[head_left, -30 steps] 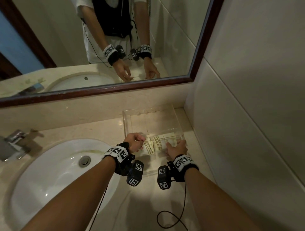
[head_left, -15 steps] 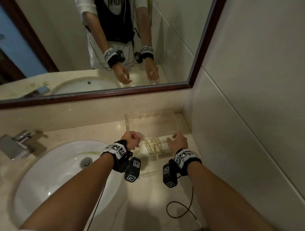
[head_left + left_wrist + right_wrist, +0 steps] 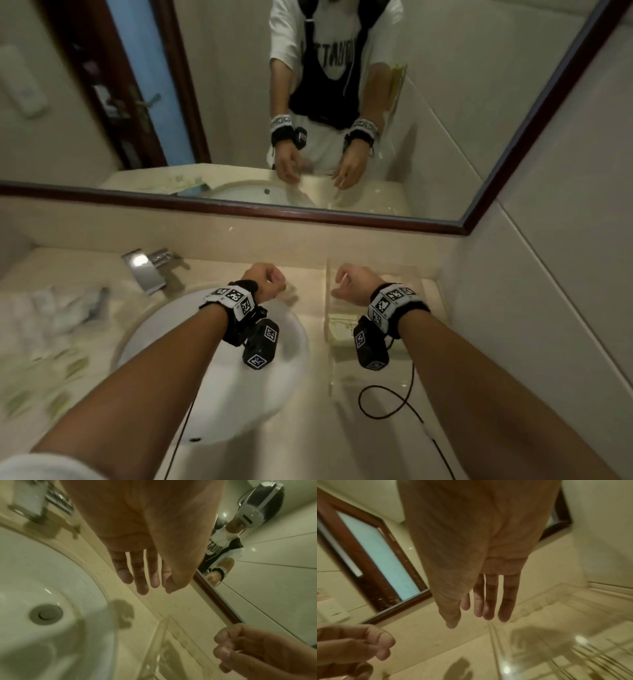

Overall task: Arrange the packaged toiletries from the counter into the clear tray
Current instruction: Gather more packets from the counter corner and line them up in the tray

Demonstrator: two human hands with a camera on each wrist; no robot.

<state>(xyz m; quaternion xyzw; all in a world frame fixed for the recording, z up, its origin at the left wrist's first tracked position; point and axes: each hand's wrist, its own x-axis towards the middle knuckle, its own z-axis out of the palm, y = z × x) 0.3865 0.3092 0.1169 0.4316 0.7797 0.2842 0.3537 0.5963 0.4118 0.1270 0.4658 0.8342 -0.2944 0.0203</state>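
The clear tray (image 3: 430,294) stands on the counter in the right corner, with a pale striped packet (image 3: 340,331) lying in it. My right hand (image 3: 349,282) hovers over the tray's left rim with loose fingers, holding nothing. My left hand (image 3: 270,279) hangs empty over the counter between the sink and the tray. The left wrist view shows my left hand (image 3: 145,582) slack above the counter, the tray rim (image 3: 159,635) below. In the right wrist view my right hand (image 3: 479,615) hangs over the tray rim (image 3: 494,642) and striped packet (image 3: 590,660). More packaged toiletries (image 3: 58,308) lie blurred at far left.
A white sink (image 3: 212,359) fills the middle, with a chrome tap (image 3: 147,270) behind it. Flat packets (image 3: 51,380) are spread over the left counter. The mirror (image 3: 376,102) runs along the back and a tiled wall (image 3: 548,274) closes the right side.
Both hands have let go of the striped packet, left it in the tray and lifted clear. The head view has swung left, bringing the left counter into sight.
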